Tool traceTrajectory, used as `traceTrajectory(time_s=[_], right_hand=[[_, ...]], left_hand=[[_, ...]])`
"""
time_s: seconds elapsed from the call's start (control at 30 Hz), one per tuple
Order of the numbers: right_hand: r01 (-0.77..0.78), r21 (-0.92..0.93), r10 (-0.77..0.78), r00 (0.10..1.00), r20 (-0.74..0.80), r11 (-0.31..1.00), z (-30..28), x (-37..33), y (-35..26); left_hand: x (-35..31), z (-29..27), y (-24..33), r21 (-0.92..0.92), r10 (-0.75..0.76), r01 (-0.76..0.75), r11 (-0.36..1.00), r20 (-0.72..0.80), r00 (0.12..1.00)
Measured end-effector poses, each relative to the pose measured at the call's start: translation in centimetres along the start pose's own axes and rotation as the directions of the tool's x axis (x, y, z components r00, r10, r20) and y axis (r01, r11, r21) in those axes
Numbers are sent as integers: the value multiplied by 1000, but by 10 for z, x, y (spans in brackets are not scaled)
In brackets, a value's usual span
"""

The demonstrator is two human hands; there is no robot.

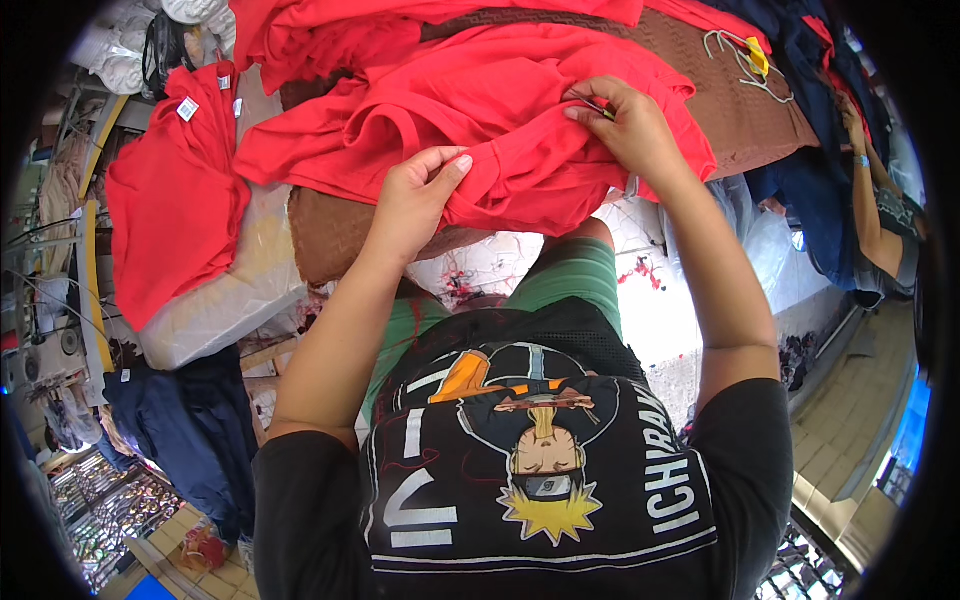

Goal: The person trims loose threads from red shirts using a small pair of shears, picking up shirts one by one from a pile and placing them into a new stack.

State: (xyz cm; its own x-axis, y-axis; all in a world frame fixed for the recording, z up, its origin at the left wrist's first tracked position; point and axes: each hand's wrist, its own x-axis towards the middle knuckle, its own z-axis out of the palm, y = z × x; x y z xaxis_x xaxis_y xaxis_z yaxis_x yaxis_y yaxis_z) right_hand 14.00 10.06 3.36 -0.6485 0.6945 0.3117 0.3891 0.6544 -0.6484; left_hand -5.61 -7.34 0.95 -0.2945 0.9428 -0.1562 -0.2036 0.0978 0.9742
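A red garment lies bunched over a brown cloth-covered surface in front of me. My left hand pinches a folded edge of it between thumb and fingers. My right hand is closed on small dark thread snips, their tip pointing left over the red cloth. The handle end of the snips is hidden in my palm. Both hands are above the near half of the garment, the right one a little farther away.
More red cloth is heaped behind. A red garment with white tags lies at the left on a plastic-wrapped stack. White cord with a yellow piece rests on the brown cover. Another person's arm works with dark cloth at right.
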Motion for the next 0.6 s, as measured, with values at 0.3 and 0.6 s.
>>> traceTrajectory(time_s=[0.3,0.6], right_hand=[[-19,133,13,999,46,991,24,-24,-52],[5,982,-590,799,111,190,-62,-81,-154]], left_hand=[[-1,8,14,170,84,-87,982,24,996],[2,2,-5,286,133,-112,952,-53,990]])
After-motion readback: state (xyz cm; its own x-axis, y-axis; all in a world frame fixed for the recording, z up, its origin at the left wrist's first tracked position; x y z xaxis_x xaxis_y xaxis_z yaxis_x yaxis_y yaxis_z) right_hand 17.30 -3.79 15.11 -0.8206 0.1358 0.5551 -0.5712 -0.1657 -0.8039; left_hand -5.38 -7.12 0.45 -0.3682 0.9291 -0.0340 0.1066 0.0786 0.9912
